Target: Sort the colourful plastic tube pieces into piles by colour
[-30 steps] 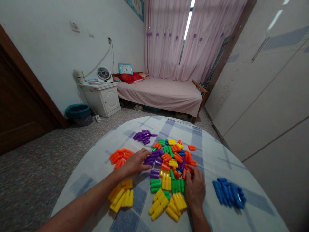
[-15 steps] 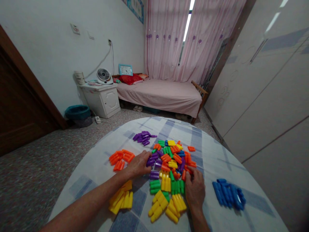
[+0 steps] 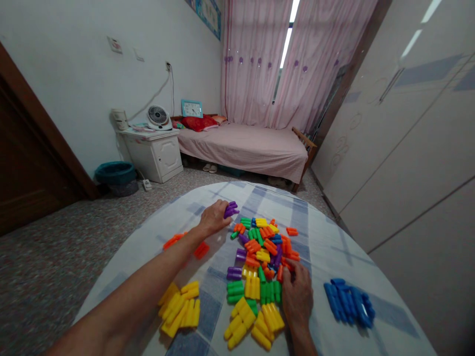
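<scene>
My left hand (image 3: 215,218) is stretched out to the far left of the table, its fingers closed around purple plastic building blocks (image 3: 231,209). It hides much of the spot where the purple group lies, so held and lying pieces are hard to separate. At the right edge of the mixed heap of blocks (image 3: 262,254), my right hand (image 3: 298,291) rests with thumb and fingers apart. Its fingertips are beside or touching orange blocks (image 3: 288,265); green blocks (image 3: 270,292) lie just left of the thumb.
Yellow blocks (image 3: 181,309) form a group at the front left. Orange blocks (image 3: 201,250) lie partly under my left forearm. A blue group (image 3: 349,301) sits on the right. The round table has a checked cloth (image 3: 319,232); a bed (image 3: 245,143) stands beyond.
My left hand has moved from the heap's left side up to the purple group. Several purple blocks are gone from the heap. My right hand has stayed nearly in place.
</scene>
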{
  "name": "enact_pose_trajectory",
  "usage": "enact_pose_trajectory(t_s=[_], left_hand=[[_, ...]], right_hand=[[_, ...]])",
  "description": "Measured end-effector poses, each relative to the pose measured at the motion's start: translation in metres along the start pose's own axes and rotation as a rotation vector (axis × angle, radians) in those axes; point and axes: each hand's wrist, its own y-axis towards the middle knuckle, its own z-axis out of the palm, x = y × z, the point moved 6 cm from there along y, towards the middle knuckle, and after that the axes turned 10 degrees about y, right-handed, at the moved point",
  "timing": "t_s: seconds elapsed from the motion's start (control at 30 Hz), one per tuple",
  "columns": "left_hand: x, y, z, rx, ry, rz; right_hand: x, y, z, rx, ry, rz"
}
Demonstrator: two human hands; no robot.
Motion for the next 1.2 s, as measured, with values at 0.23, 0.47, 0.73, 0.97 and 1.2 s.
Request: enact_pose_trajectory(t_s=[0.23,0.47,0.73,0.97,1.2], left_hand=[[-0.005,0.016,0.027,0.021,0.073,0.061],[0.014,0.013,0.011,-0.068,0.072,-0.031],[0.044,0.034,0.019,-0.046,0.072,-0.191],[0.005,0.009,0.015,-0.146,-0.058,-0.025],[-0.047,-0.023,0.045,0.086,-0.212,0.047]], right_hand=[[0.002,-0.001,-0.001,-0.01,0.02,0.005],[-0.001,0.0,0.001,-0.007,0.03,0.002],[0.001,-0.001,0.0,-0.006,0.02,0.013],[0.002,-0.001,0.0,-0.017,0.022,0.009],[0.0,-0.001,0.001,-0.015,0.005,0.004]])
